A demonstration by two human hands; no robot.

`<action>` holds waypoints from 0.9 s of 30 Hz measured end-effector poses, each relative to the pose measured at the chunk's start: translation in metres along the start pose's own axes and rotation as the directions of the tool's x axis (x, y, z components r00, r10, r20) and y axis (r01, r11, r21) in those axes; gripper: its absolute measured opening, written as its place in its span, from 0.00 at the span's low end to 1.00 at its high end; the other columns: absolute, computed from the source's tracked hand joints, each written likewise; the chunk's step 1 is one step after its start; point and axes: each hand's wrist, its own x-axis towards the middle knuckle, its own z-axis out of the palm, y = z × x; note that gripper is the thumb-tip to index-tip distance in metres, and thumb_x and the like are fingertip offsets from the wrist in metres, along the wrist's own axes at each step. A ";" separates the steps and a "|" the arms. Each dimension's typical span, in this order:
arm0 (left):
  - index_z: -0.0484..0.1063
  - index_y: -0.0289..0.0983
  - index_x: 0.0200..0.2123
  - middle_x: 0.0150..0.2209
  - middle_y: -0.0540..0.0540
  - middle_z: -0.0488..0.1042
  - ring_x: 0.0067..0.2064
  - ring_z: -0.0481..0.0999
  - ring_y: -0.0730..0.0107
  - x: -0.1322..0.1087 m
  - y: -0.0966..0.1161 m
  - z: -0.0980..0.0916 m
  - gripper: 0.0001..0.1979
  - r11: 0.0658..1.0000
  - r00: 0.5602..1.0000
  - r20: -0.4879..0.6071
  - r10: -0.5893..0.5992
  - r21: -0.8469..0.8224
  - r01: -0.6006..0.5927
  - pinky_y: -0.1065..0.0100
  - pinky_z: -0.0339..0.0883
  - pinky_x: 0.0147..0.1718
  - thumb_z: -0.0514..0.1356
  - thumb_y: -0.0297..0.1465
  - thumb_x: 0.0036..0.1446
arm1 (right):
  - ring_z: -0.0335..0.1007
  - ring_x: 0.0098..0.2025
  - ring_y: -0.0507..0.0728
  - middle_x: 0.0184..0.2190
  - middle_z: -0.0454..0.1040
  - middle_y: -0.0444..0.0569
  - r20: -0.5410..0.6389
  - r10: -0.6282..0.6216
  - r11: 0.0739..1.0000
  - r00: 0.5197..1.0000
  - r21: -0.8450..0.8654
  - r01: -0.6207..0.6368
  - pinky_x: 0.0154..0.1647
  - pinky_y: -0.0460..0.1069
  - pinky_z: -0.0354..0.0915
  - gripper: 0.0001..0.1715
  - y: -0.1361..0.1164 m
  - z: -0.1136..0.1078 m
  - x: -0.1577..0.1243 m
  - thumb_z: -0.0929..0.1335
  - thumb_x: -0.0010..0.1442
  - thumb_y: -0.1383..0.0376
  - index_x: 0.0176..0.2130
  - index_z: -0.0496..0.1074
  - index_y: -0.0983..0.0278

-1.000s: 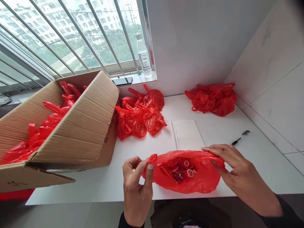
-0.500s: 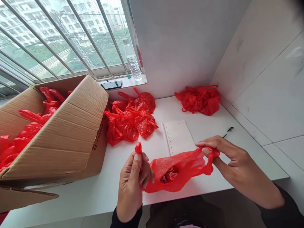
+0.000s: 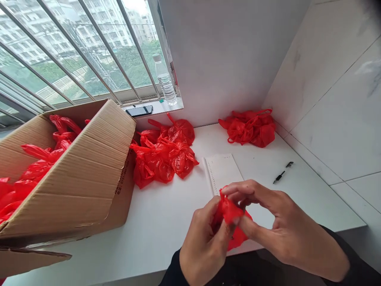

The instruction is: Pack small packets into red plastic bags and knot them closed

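Observation:
Both my hands meet over the front edge of the white table point(image 3: 154, 238) with a red plastic bag point(image 3: 230, 210) between them. My left hand point(image 3: 205, 238) grips the bunched top of the bag, thumb and fingers closed on it. From the other side, my right hand point(image 3: 268, 222) pinches the same bunched plastic with thumb and fingertips, slightly blurred. The lower part of the bag hangs below the fingers, and its contents are hidden now. Just behind my hands lies an open notepad point(image 3: 224, 169), its lower part covered by them.
At the left stands a cardboard box point(image 3: 80, 171) holding several red bags. Beside it sit several tied red bags point(image 3: 163, 155); another red heap point(image 3: 251, 127) lies by the wall. A pen point(image 3: 279, 176) is at right. The windowsill carries a phone point(image 3: 139, 111) and water bottle point(image 3: 166, 81).
My hands have come together, the left moving right and the right moving left. The bag, stretched wide with dark packets visible inside, is now gathered at its top. The pen is uncovered.

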 end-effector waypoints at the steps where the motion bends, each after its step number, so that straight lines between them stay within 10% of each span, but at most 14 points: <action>1: 0.71 0.36 0.41 0.27 0.51 0.63 0.29 0.59 0.74 0.003 -0.001 -0.002 0.13 1.000 1.000 -0.001 0.000 -0.006 0.000 0.70 0.58 0.29 0.54 0.40 0.68 | 0.70 0.50 0.52 0.50 0.73 0.39 -0.027 -0.023 0.999 0.999 -0.042 0.022 0.52 0.48 0.69 0.24 0.003 -0.002 0.000 0.67 0.66 0.68 0.57 0.64 0.47; 12: 0.64 0.37 0.27 0.23 0.52 0.60 0.27 0.57 0.74 0.010 -0.004 -0.009 0.20 0.991 0.995 0.010 -0.104 -0.083 0.104 0.68 0.54 0.28 0.54 0.44 0.67 | 0.69 0.38 0.52 0.35 0.71 0.41 0.022 0.119 0.988 0.993 0.097 -0.120 0.39 0.48 0.64 0.06 0.021 0.000 0.016 0.66 0.68 0.61 0.39 0.72 0.58; 19: 0.77 0.37 0.43 0.28 0.48 0.72 0.31 0.70 0.69 0.012 -0.018 -0.026 0.16 0.953 0.987 -0.057 -0.148 -0.274 0.127 0.67 0.64 0.37 0.55 0.41 0.68 | 0.67 0.54 0.57 0.49 0.67 0.45 0.080 0.055 0.996 0.995 0.071 -0.061 0.57 0.52 0.62 0.05 0.032 0.009 0.003 0.67 0.62 0.67 0.36 0.72 0.57; 23: 0.80 0.36 0.36 0.35 0.45 0.75 0.34 0.71 0.70 0.002 -0.014 -0.026 0.07 0.991 0.998 -0.032 -0.055 -0.124 0.050 0.67 0.65 0.38 0.62 0.31 0.61 | 0.58 0.65 0.61 0.55 0.68 0.48 0.120 0.057 0.989 0.991 0.130 -0.073 0.62 0.56 0.59 0.08 0.043 0.015 0.006 0.65 0.67 0.56 0.43 0.72 0.55; 27: 0.79 0.36 0.38 0.35 0.45 0.77 0.34 0.73 0.68 -0.008 -0.014 -0.022 0.14 0.973 0.996 -0.073 0.060 0.226 -0.042 0.67 0.66 0.35 0.60 0.18 0.50 | 0.73 0.42 0.57 0.42 0.74 0.47 0.245 0.165 0.955 0.955 0.201 -0.217 0.47 0.53 0.67 0.22 0.050 0.025 0.018 0.55 0.73 0.50 0.55 0.67 0.56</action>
